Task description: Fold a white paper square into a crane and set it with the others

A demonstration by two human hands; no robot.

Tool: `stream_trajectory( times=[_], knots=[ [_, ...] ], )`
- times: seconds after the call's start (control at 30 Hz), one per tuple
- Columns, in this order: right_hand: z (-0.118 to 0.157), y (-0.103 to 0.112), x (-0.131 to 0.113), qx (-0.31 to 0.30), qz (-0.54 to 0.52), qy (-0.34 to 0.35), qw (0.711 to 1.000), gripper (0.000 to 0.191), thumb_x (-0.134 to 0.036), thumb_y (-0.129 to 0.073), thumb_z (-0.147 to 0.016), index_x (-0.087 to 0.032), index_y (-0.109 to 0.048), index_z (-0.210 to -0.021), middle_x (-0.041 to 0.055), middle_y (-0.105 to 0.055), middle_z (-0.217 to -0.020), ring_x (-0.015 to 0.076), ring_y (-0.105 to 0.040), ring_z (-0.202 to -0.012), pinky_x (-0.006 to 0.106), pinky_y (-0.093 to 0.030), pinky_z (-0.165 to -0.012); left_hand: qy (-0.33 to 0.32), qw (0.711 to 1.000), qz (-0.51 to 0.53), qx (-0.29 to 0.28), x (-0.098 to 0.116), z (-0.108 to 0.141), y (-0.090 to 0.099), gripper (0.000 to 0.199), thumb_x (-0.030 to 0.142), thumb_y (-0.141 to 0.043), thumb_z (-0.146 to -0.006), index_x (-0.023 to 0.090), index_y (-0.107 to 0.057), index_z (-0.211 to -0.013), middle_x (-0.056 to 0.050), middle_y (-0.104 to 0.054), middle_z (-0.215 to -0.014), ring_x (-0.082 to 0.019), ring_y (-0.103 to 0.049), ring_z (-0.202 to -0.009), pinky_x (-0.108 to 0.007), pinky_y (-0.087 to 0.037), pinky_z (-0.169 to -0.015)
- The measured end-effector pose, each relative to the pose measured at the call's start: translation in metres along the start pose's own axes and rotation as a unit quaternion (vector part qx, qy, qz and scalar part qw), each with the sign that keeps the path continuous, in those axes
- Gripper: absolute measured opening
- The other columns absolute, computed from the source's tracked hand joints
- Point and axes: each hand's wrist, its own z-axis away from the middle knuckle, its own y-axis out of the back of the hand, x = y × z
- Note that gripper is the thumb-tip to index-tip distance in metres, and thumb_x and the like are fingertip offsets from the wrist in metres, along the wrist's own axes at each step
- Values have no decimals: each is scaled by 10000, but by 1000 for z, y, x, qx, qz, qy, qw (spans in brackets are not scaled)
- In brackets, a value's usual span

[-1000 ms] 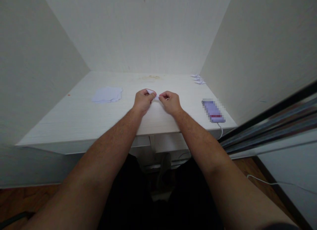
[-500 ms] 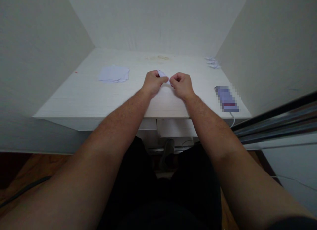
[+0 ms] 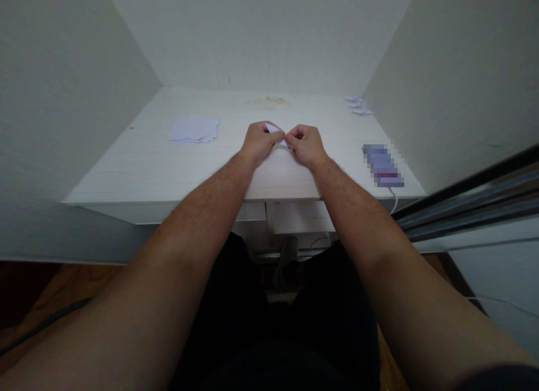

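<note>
A small folded piece of white paper [image 3: 273, 128] is pinched between my two hands above the middle of the desk. My left hand [image 3: 260, 142] grips it with the thumb on top, fingers mostly hidden behind. At the paper's right end, my right hand [image 3: 306, 144] pinches it with thumb and forefinger, the other fingers curled. The thumbs nearly meet. To the left lies a stack of white paper sheets [image 3: 193, 128], its edges uneven. Several small folded white papers [image 3: 359, 105] lie at the back right corner.
The white desk [image 3: 126, 172] stands between side walls and a back wall. A pixelated phone-like device [image 3: 383, 165] with a white cable [image 3: 394, 201] lies at its right. A brownish stain [image 3: 274, 100] marks the back. Below the front edge are a shelf and my legs.
My right hand has shifted slightly left, bringing its fingertips closer to my left thumb. Both hands still hold the paper. The camera view has shifted a little.
</note>
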Motion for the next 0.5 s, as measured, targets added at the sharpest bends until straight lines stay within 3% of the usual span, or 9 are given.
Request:
stream_trajectory(
  times=[0.5],
  knots=[
    [1, -1, -5, -12, 18, -26, 999, 99, -218, -641, -776, -167, -617, -694, -1, -584, -622, 120, -524, -631, 276, -450, -632, 18, 1000, -14, 12, -2, -2, 4, 158, 174, -734, -600, 165, -576, -600, 11, -508, -546, -87, -436, -543, -243, -320, -499]
  ],
)
